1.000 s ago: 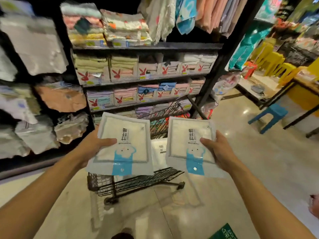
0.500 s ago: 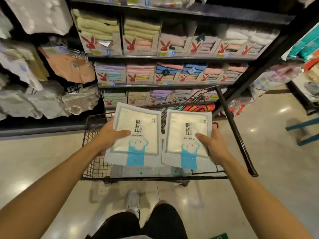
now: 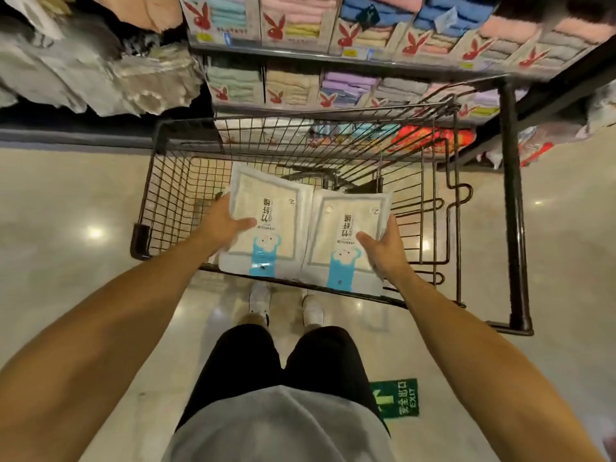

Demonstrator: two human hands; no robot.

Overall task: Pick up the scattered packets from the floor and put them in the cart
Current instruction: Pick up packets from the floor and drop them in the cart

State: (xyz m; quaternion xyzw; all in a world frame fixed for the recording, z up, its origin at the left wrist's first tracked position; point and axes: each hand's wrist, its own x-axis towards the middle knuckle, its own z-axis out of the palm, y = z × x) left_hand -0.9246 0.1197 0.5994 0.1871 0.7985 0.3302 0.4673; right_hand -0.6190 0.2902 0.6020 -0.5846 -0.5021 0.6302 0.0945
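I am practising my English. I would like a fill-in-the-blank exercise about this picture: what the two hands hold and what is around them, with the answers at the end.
The left hand grips the left flat white plastic packet with its ____ on top.
The right hand grips the right packet, whose printed figure is ____.
Both packets are held over the black wire shopping ____.
The floor sticker reading EXIT is ____.
Missing words: thumb, blue, cart, green.

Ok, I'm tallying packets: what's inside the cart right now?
Only bare wire mesh shows in the cart, at its left and far side. The left hand holds the left packet and the right hand the right packet over the middle, covering whatever lies beneath.
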